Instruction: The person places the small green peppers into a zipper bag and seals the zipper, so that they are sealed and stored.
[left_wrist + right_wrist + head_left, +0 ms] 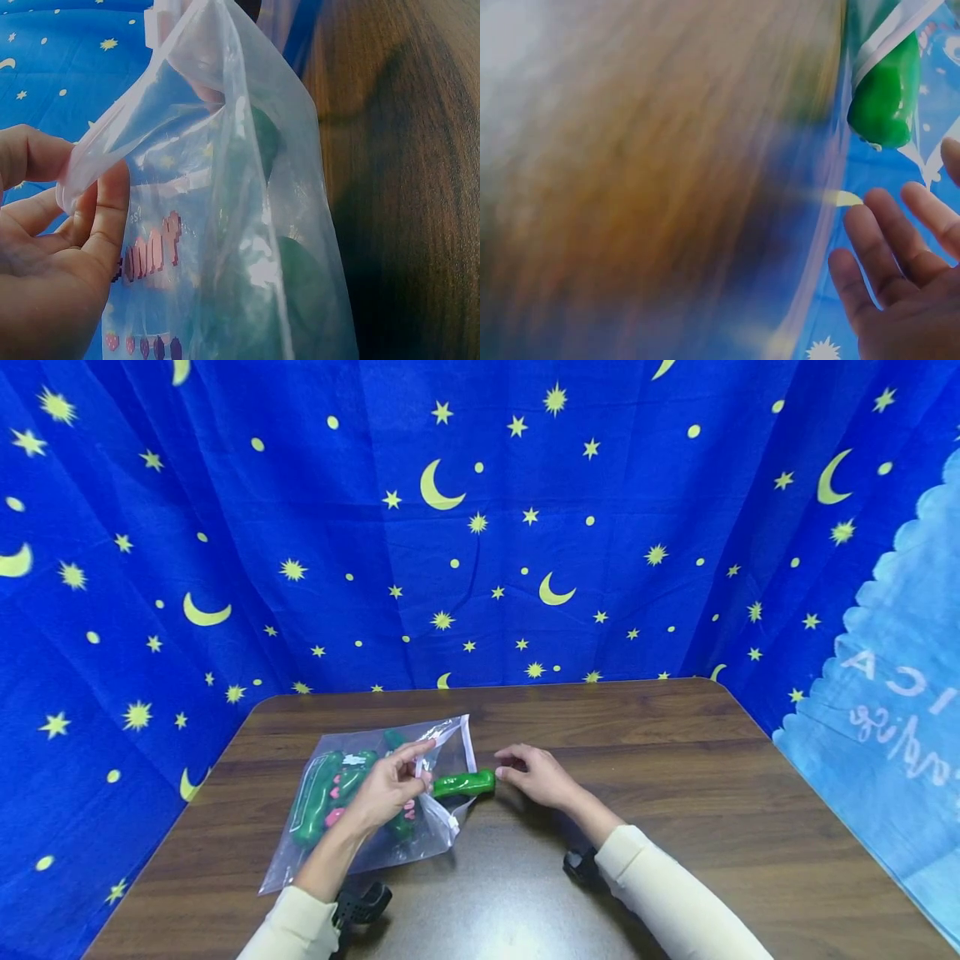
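Note:
A clear zip bag (pixel 438 850) with pink and white print lies on the table, its mouth spread toward the right. My left hand (pixel 388 785) pinches the edge of that mouth between thumb and fingers; the left wrist view shows the plastic lifted in the pinch. Several dark green rounded things (pixel 318 802) sit inside, blurred by the plastic. A glossy, bright green, long rounded piece (pixel 467 783) pokes out of the opening, its right end outside. My right hand (pixel 542 777), fingers loosely bent and holding nothing, is just beyond that end.
The brown wood-grain table (pixel 637 743) extends right of the bag and toward the back. Behind it hangs a blue curtain (pixel 510 552) with yellow moons and stars. A light blue cloth (pixel 900 677) hangs at the right. Black wrist cameras (pixel 363 903) sit below both wrists.

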`<state>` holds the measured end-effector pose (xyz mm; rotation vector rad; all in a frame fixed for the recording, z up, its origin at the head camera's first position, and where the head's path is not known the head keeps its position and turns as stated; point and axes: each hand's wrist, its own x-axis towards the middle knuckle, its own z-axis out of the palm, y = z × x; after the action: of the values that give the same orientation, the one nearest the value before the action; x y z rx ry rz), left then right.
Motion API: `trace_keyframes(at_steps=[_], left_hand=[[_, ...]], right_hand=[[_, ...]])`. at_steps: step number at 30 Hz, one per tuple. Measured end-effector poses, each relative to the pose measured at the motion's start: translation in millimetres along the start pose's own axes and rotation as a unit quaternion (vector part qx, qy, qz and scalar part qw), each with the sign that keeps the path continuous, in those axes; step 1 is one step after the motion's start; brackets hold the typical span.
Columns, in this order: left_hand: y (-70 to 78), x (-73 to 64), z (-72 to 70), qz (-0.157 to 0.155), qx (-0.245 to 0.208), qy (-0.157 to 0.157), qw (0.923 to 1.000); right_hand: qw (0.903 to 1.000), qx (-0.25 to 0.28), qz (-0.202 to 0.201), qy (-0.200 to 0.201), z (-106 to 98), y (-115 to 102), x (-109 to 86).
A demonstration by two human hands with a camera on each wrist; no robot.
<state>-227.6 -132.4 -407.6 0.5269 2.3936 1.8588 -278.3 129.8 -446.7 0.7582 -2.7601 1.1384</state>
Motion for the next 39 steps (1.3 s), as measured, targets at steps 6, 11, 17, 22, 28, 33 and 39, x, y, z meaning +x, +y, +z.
trace_keyframes(at_steps=[6, 11, 17, 22, 28, 33, 39], left_hand=[[0.9, -0.6, -0.5, -0.006, 0.001, 0.003, 1.0000], [0.0, -0.6, -0.6, 0.000, 0.000, 0.005, 1.0000], [0.6, -1.3, -1.5, -0.009, 0.004, 0.007, 0.9999], [1.8, -1.6, -1.7, -0.011, 0.003, 0.006, 0.9999], [2.3, -0.7, -1.4, 0.000, 0.008, 0.006, 0.9999], [3.1, -0.9, -1.4, -0.006, 0.004, 0.003, 1.0000], [4.1, -1.6, -0.8, -0.010, 0.011, 0.003, 0.9999]], right_hand=[[0.9997, 0.011, 0.018, -0.012, -1, 4, -3.4], [0.9989, 0.024, 0.031, -0.024, -3, 1, -6.6], [0.9977, 0.042, 0.030, -0.044, -2, -4, -8.1], [0.9962, 0.068, 0.011, -0.053, 1, -7, -6.3], [0.9946, 0.088, 0.000, -0.055, 6, -12, -3.9], [0.9924, 0.108, -0.012, -0.058, 14, -17, 1.2], [0.9906, 0.120, -0.021, -0.063, 23, -26, 9.1]])
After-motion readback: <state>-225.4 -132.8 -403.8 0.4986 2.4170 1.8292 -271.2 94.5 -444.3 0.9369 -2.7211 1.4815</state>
